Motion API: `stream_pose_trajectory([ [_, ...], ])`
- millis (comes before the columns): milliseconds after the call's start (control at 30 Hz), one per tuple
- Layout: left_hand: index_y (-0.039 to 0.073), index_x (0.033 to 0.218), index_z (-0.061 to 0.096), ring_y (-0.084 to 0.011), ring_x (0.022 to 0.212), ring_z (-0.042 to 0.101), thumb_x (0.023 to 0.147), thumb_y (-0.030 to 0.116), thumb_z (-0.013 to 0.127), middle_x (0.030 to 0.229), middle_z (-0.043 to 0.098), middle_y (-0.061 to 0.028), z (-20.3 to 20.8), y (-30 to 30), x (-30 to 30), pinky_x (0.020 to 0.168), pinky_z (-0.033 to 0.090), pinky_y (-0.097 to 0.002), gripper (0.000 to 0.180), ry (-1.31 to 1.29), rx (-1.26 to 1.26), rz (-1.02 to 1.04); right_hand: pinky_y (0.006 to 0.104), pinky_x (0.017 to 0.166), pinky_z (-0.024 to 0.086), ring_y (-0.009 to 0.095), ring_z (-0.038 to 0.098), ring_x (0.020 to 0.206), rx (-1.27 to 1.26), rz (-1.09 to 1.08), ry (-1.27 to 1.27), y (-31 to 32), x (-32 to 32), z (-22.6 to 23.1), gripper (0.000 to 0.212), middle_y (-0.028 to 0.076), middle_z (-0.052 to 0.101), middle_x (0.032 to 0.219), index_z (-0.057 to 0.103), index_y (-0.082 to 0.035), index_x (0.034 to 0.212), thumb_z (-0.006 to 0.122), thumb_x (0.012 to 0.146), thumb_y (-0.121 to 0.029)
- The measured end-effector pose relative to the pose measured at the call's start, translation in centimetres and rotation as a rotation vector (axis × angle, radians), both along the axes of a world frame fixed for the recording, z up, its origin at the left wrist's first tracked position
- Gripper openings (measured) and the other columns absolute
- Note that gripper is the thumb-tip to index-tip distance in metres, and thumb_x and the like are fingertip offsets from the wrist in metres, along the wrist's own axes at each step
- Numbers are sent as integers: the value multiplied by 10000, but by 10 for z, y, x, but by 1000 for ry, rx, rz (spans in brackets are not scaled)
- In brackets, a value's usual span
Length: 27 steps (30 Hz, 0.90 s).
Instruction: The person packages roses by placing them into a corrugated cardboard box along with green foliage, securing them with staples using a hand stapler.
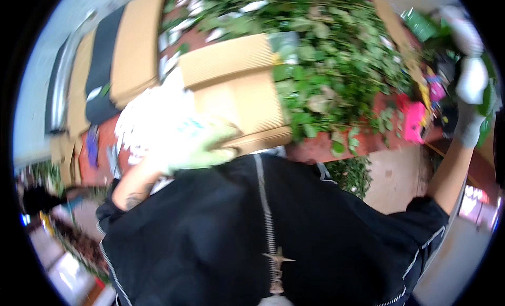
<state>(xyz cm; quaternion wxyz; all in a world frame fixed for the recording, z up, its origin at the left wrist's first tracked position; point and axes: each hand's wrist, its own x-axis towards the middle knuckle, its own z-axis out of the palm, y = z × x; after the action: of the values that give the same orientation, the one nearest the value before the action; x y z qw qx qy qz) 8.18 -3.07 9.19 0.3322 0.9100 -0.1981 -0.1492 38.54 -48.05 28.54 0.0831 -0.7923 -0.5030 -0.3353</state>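
My left hand [202, 148], in a pale green-white glove, rests at the near left edge of a folded corrugated cardboard sheet [234, 98]. Its fingers look stretched out and apart, with nothing visible in them. Beside that hand lies a heap of white, net-like material [152, 114], partly washed out by glare. Far to the right, my right hand [471, 119] is raised in a pale glove and smeared by motion. Green leaves [486, 124] and blurred white shapes show around it; whether the fingers grip them cannot be made out.
A large pile of leafy green stems [336, 58] covers the far part of the reddish table [363, 143]. Stacked cardboard [138, 45] and a dark sheet [103, 64] stand at left. A bright pink object [414, 122] lies at right, and foliage [350, 174] sits below the table edge.
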Motion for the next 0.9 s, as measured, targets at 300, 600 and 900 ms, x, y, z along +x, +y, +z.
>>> stream_pose_trajectory([
  [300,15,1217,560,-340,895,594,769,245,666,971,631,-169,-58,-36,-75,796,462,-427,515,-160,73,462,356,679,500,213,638,866,-610,119,209,277,-197,-204,292,69,623,947,540,-97,1131,543,840,-126],
  [600,14,1155,635,-319,923,646,814,126,654,991,675,-159,-30,4,-81,839,500,-404,360,-379,-135,632,441,863,474,361,592,1002,-431,326,792,266,-186,-278,522,206,592,1096,510,-14,1247,589,746,-136],
  [900,30,1147,639,-340,1053,582,693,260,762,1127,627,-149,-75,-12,-16,928,459,-413,524,-315,248,513,442,896,447,343,577,1036,-553,185,869,267,-185,-269,445,177,574,1100,535,-53,1191,583,771,-191],
])
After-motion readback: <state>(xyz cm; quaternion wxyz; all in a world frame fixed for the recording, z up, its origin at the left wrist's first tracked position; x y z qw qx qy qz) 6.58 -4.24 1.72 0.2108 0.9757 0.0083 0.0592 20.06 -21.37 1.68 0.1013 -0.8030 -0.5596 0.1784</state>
